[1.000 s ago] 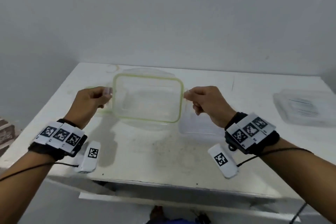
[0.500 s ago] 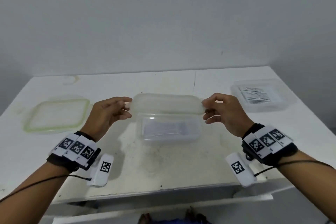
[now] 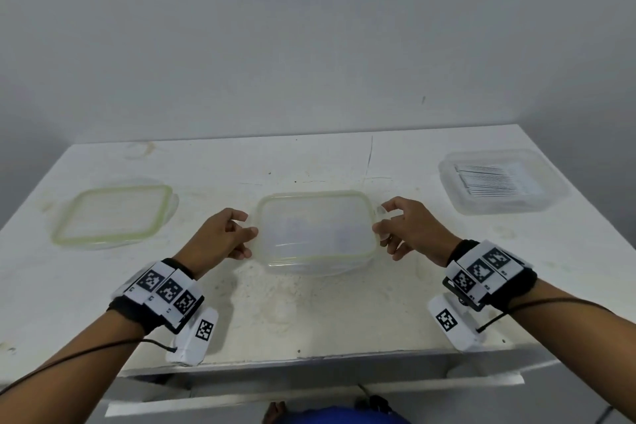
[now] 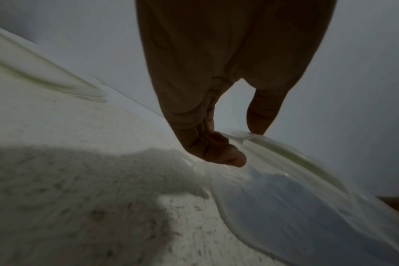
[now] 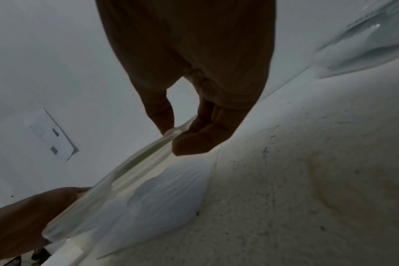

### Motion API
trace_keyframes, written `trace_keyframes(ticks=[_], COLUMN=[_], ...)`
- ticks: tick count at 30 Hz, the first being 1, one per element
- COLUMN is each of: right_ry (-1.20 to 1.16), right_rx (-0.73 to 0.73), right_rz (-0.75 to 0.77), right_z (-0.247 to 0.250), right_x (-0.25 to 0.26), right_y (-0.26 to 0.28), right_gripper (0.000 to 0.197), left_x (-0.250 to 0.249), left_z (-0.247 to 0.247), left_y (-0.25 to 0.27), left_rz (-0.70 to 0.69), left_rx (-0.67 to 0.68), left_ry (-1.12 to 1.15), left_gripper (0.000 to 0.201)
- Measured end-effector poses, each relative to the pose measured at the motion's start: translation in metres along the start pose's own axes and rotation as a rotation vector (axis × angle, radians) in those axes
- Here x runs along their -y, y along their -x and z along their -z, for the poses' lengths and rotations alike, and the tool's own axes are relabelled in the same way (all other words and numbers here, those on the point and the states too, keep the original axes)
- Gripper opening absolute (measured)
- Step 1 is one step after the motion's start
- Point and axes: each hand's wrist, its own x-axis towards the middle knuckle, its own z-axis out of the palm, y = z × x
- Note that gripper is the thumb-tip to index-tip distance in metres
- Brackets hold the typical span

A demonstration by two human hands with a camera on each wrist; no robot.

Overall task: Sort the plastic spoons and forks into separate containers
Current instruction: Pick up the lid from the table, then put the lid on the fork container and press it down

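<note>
My left hand (image 3: 225, 234) and right hand (image 3: 409, 229) each pinch an end tab of the green-rimmed lid (image 3: 315, 225), thumb above and fingers curled under, holding it level over the clear container (image 3: 318, 265) between them. Through the cloudy plastic I see pale cutlery inside, but I cannot tell spoons from forks. The lid seems not yet seated; if I press one end first, the other corner could ride up on the rim, or the light tub could skid on the table (image 3: 309, 327). Beyond my left hand lies another green-rimmed lid (image 3: 112, 213), flat. Farther off, past my right hand, sits a second clear container (image 3: 502, 181), well apart.
</note>
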Motion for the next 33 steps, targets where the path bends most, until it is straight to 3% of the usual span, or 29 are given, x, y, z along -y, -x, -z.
trace_keyframes(ticks=[33], right_ry=[-0.056], right_rx=[-0.098], right_rz=[-0.082], right_z=[-0.005], right_x=[0.004], right_y=[-0.012], right_gripper=[0.021], left_x=[-0.013], left_z=[-0.008], left_y=[-0.011], left_rz=[-0.042], left_rx=[-0.065], left_ry=[-0.036], left_gripper=[0.033])
